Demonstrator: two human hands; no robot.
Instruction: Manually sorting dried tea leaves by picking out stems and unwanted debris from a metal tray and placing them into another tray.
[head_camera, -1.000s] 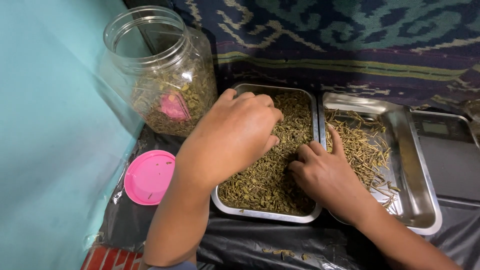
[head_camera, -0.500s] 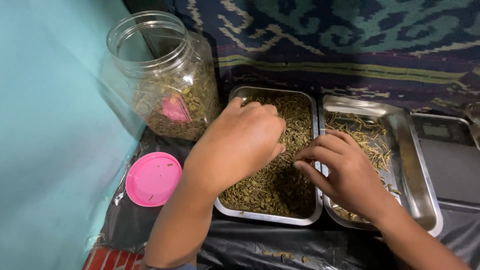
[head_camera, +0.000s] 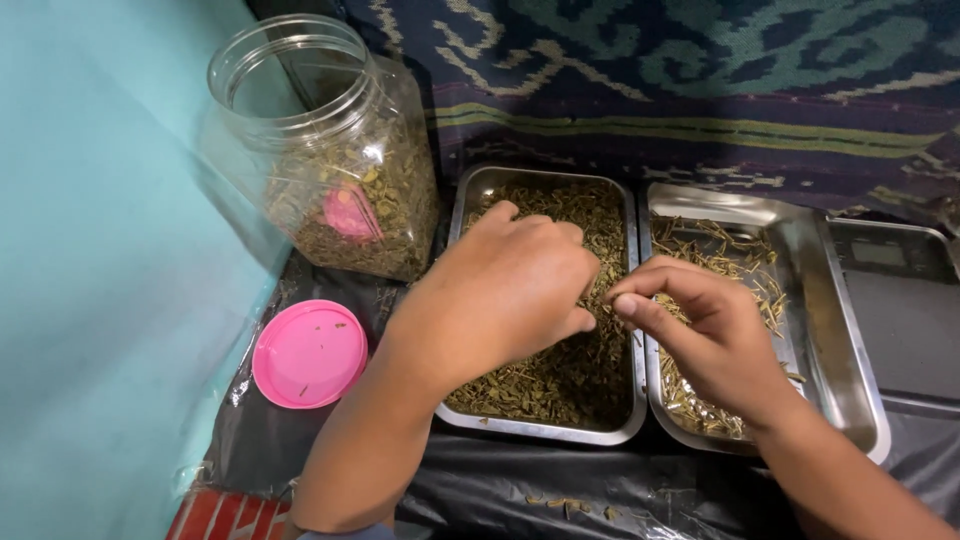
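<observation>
A teal wall is filling the left side of the frame, and a dark patterned woven cloth is running across the top. Black plastic sheeting is covering the surface along the bottom. A large clear plastic jar, lidless and partly filled with dried green leaves, is standing at upper left, with a pink object showing through its wall. Two steel trays are sitting side by side at centre: the left tray is holding a bed of dried leaf fragments, and the right tray, touching it along one edge, is holding pale dried stems. A flat grey scale is lying at the right edge, just beside the right tray. The left hand is hovering over the middle of the left tray, fingers curled inward and bunched together; what they are pinching, if anything, is hidden beneath the hand. The right hand is positioned over the shared tray edges and the near part of the right tray, thumb and forefinger drawn close together in a pinch; whether a stem is held between them cannot be told. A round pink lid is lying flat at lower left, well apart from both hands. A few loose leaf scraps are lying on the sheeting below the trays.
</observation>
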